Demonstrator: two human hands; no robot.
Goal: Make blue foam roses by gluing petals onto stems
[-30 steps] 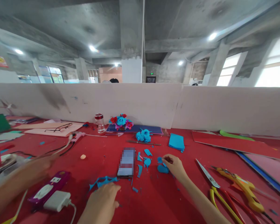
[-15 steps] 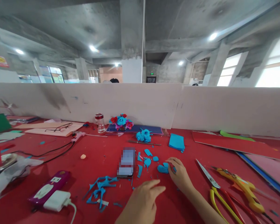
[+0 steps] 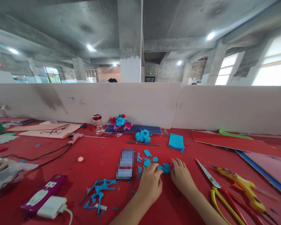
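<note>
Several blue petal-shaped pieces (image 3: 164,168) lie in a small cluster on the red table, between my two hands. My left hand (image 3: 152,181) is at the cluster's left side, fingers bent and apart, with the fingertips close to the blue pieces. On the other side rests my right hand (image 3: 182,175), its fingers loosely curved beside the right edge of the cluster. Neither hand visibly holds anything. More loose blue pieces (image 3: 147,153) are scattered just beyond my left hand. Farther back stands a stack of blue sheets (image 3: 176,142), left of which lie blue flowers (image 3: 144,136).
A phone (image 3: 125,164) and blue scraps (image 3: 99,190) lie left of my hands. To the right are scissors (image 3: 210,178) and a yellow glue gun (image 3: 245,187). A purple power bank (image 3: 44,191), a glass jar (image 3: 98,125) and a flower arrangement (image 3: 120,122) stand farther off.
My left hand has moved forward to the blue pieces. My right hand has drawn slightly right, off the pieces it was touching. The view has shifted slightly.
</note>
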